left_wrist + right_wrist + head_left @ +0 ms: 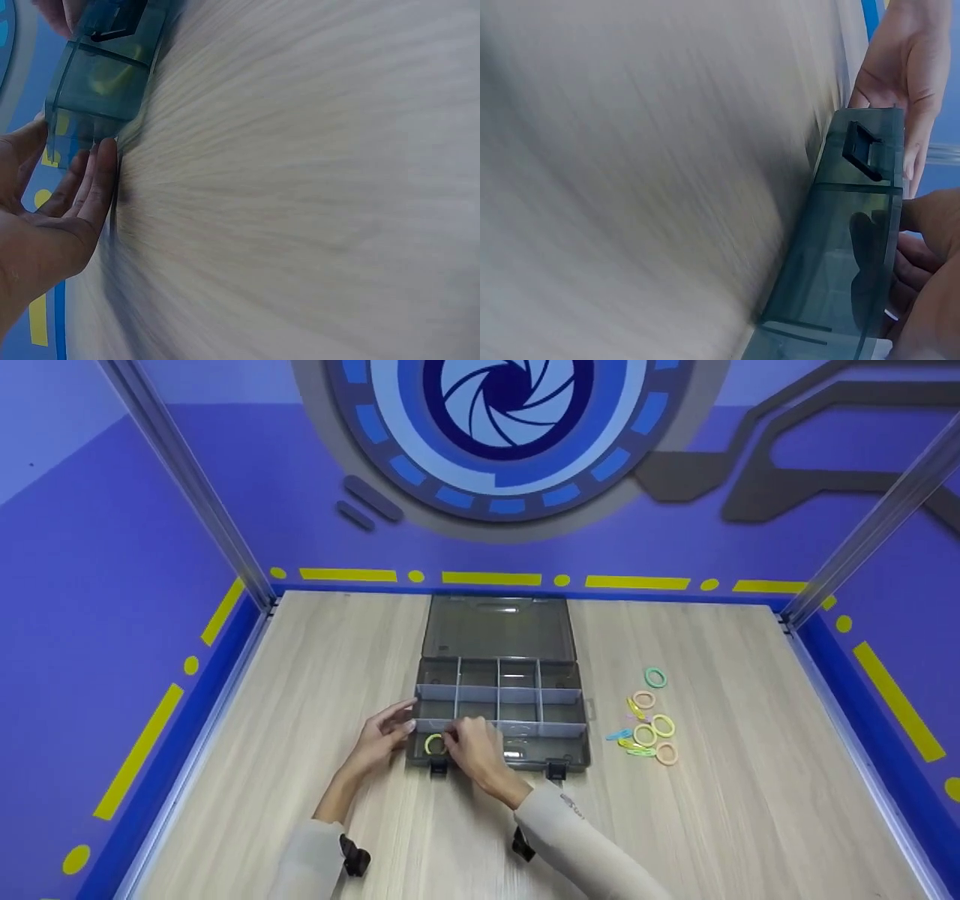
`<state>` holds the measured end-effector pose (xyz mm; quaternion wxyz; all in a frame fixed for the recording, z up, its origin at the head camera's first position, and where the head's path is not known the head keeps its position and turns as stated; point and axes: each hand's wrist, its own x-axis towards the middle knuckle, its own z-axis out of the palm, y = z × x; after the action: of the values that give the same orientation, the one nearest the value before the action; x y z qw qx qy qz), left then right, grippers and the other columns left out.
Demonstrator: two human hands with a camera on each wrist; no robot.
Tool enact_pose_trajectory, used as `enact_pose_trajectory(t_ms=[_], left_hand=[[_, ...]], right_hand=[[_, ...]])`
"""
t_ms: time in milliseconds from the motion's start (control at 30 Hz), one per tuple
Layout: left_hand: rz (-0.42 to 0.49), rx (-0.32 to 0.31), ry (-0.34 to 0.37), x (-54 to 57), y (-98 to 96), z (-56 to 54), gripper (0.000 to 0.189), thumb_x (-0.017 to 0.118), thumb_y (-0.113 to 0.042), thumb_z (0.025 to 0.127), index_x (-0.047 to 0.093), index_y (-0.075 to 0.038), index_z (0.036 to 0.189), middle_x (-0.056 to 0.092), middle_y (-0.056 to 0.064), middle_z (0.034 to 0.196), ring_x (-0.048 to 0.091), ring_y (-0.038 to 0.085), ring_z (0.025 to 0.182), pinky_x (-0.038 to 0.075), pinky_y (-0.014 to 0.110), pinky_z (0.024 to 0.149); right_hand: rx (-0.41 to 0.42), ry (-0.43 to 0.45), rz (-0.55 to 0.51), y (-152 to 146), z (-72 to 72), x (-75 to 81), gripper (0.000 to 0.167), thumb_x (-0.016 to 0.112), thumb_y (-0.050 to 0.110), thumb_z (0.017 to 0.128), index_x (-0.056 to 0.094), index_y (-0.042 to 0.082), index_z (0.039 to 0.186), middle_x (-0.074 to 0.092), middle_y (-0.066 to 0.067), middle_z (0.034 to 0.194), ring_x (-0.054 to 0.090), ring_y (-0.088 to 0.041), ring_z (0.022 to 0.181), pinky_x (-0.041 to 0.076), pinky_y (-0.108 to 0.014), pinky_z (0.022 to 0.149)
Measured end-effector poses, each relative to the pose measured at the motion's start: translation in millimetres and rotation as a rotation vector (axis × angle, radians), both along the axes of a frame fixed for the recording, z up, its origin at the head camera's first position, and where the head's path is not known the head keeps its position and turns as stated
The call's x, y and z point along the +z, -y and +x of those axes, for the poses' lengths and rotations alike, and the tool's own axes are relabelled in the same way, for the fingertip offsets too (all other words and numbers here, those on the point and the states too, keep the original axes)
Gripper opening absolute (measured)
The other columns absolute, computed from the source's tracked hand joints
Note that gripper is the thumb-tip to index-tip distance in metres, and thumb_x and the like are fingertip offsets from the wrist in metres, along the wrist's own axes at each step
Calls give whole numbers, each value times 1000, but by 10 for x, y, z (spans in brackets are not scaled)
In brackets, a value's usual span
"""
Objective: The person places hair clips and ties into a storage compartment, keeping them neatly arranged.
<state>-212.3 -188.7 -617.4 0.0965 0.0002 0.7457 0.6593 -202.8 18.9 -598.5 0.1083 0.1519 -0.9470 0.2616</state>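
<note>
A smoky clear compartment box [499,729] lies on the table with its lid [499,628] swung back. Fingertips of my left hand [381,741] touch its left end wall, the thumb near the rim; the left wrist view shows these fingers [105,176] fairly straight. My right hand [478,750] reaches over the front wall into the long front compartment, fingers bent and pinching the edge of a yellow hair tie [431,745]. That hair tie [112,79] shows blurred through the wall in the left wrist view. In the right wrist view, fingers [866,247] show through the front wall.
Right of the box lie a green hair tie [655,677], peach hair ties [667,763], yellow hair ties [673,727], and small blue [619,734], yellow and green hair clips. Two black latches [556,770] hang at the box's front. Purple-blue walls enclose the wooden table [735,780].
</note>
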Motion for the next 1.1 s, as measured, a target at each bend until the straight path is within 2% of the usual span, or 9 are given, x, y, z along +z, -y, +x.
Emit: enact_pose_trajectory(t_ms=[200, 367, 467, 567, 667, 733, 833, 933, 1100], left_hand=[[4, -30, 2, -12, -6, -7, 50, 64, -11, 101, 50, -2, 148, 53, 28, 142, 60, 18, 112, 57, 38, 92], [11, -15, 14, -1, -6, -8, 49, 63, -10, 102, 50, -4, 149, 52, 27, 142, 59, 19, 111, 56, 38, 92], [5, -5, 16, 4, 2, -2, 49, 63, -10, 102, 51, -5, 149, 53, 25, 142, 58, 19, 112, 56, 39, 93], [1, -2, 18, 1, 7, 10, 49, 63, -10, 101, 52, -5, 148, 54, 24, 142, 59, 18, 112, 56, 41, 94], [0, 1, 19, -8, 5, 10, 48, 63, -10, 101, 52, -5, 148, 54, 24, 142, 59, 16, 110, 56, 40, 93], [0, 7, 21, -12, 2, 7, 48, 64, -10, 101, 53, -6, 148, 54, 23, 141, 59, 14, 108, 57, 37, 92], [9, 17, 24, -20, 4, 1, 48, 64, -10, 101, 53, -6, 147, 55, 23, 140, 59, 13, 105, 57, 33, 88], [25, 27, 28, -26, 4, -4, 48, 64, -8, 100, 54, -6, 146, 55, 23, 139, 58, 12, 103, 56, 31, 86], [33, 35, 35, -24, 2, 8, 47, 65, -8, 100, 55, -6, 146, 55, 23, 139, 58, 13, 105, 55, 32, 87]], right_hand=[[75, 26, -91, -155, 26, 110, 7, 76, 15, 88, 82, 14, 90, 78, 2, 79, 71, -11, 69, 57, -32, 59], [193, 93, -300, -370, -12, 304, 9, 72, 8, 90, 80, 4, 94, 78, -4, 81, 68, -10, 69, 55, -24, 63], [212, 128, -424, -528, -47, 395, 9, 71, 4, 91, 78, 0, 94, 77, -8, 82, 65, -10, 67, 51, -19, 62], [192, 151, -495, -721, -74, 449, 9, 70, 2, 92, 78, -1, 96, 77, -11, 82, 67, -18, 62, 52, -19, 58], [154, 186, -570, -936, -107, 483, 9, 70, 0, 93, 76, -4, 97, 75, -16, 81, 69, -32, 61, 58, -29, 55], [122, 206, -610, -1076, -133, 498, 9, 69, -1, 93, 76, -6, 98, 74, -20, 80, 69, -35, 59, 57, -32, 52], [60, 248, -676, -1260, -181, 528, 10, 67, -4, 94, 73, -11, 99, 71, -28, 81, 66, -26, 56, 55, -26, 50], [-10, 302, -745, -1422, -191, 653, 13, 65, -6, 95, 70, -16, 102, 70, -25, 80, 62, -13, 57, 54, -22, 52], [-124, 358, -778, -1773, -271, 681, 20, 64, 1, 98, 70, -14, 110, 72, -4, 78, 64, -8, 59, 56, -23, 55]])
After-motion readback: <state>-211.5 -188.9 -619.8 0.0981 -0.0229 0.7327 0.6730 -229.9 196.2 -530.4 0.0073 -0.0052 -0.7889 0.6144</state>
